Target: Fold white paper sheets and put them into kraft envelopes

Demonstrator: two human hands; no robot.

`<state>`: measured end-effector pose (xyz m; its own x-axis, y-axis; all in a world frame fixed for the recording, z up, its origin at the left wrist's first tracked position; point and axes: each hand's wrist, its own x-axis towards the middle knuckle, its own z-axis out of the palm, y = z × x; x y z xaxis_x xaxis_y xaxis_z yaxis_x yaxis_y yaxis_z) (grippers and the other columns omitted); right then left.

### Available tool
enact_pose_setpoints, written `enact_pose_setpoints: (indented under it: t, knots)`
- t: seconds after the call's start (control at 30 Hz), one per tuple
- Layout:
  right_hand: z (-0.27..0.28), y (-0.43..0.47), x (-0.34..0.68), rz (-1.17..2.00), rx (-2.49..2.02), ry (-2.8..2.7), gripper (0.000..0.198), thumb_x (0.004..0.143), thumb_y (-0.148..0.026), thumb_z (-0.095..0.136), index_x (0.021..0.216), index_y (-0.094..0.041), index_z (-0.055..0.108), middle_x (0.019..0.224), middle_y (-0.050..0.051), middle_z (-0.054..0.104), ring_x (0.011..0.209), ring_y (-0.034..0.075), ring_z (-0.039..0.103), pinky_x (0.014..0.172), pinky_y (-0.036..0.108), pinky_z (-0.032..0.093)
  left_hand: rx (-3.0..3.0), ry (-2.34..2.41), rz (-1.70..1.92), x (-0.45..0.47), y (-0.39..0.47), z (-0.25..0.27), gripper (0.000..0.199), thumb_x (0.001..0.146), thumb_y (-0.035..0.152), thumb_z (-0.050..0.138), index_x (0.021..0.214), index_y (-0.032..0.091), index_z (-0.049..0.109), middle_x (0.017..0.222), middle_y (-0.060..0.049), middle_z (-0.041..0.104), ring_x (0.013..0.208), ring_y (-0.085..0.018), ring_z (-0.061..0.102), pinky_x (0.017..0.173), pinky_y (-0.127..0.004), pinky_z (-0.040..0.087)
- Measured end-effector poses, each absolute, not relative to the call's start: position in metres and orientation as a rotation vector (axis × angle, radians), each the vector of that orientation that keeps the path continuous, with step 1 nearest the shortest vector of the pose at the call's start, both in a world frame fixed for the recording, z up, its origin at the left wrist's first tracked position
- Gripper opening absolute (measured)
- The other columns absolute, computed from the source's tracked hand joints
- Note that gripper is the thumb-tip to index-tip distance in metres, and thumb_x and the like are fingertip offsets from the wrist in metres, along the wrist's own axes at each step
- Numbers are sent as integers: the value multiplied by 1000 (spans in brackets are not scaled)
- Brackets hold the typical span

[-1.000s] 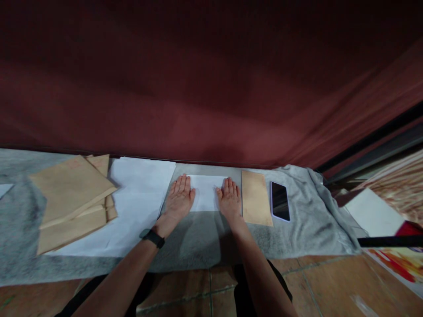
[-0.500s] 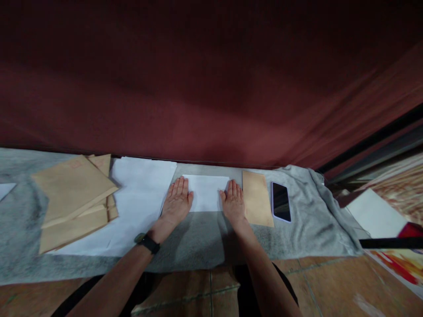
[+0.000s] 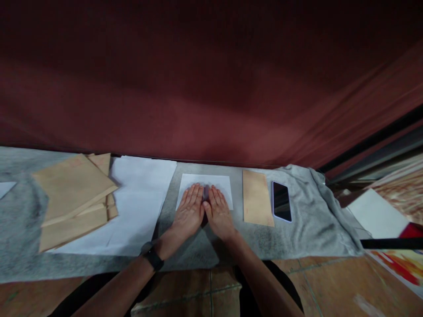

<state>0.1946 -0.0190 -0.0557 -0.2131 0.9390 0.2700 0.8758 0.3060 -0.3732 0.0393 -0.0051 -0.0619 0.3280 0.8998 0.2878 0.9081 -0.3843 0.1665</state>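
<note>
In the head view, the sheet (image 3: 205, 178) lies on the grey cloth (image 3: 310, 220) before the person. The left hand (image 3: 189, 211) and right hand (image 3: 218, 215) rest palms down on it, fingers straight, side by side near its middle, gripping nothing. To my eye, smoothing it well wants light, even pressure from both palms, lest the thin paper slide or crease over soft cloth. Left of the sheet lie white papers (image 3: 142, 198), partly under brown envelopes (image 3: 76, 189); just right of it, a lone envelope (image 3: 258, 198), then the phone (image 3: 282, 201). Behind the sheet rises a red panel (image 3: 205, 127), probably limiting reach that way.
</note>
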Motion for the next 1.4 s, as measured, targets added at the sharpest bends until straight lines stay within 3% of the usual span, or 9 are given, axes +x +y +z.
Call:
enact_pose_setpoints:
  t: [0.2, 0.47, 1.4]
  knots:
    - [-59, -28, 195, 124, -1632, -2214, 56, 109, -39, 33, 156, -11, 41, 163, 11, 39, 152, 22, 36, 127, 42, 28, -2633, -1677, -431, 38, -12, -73, 60, 98, 19, 29, 155, 3, 38, 164, -18, 36, 155, -26, 27, 128, -47, 23]
    - [-64, -26, 202, -27, -1678, -2196, 57, 108, -40, 40, 156, -9, 41, 162, 14, 40, 152, 25, 36, 125, 43, 29, -2584, -1729, -463, 34, -10, -71, 60, 101, 28, 32, 156, 5, 36, 164, -19, 34, 155, -26, 28, 128, -48, 25]
    - [-75, -25, 232, -131, -1837, -2106, 58, 108, -37, 34, 155, -4, 40, 161, 19, 40, 150, 29, 38, 121, 47, 33, -2434, -1913, -459, 9, 0, -65, 65, 103, 40, 28, 156, 4, 37, 163, -19, 37, 155, -28, 29, 126, -48, 27]
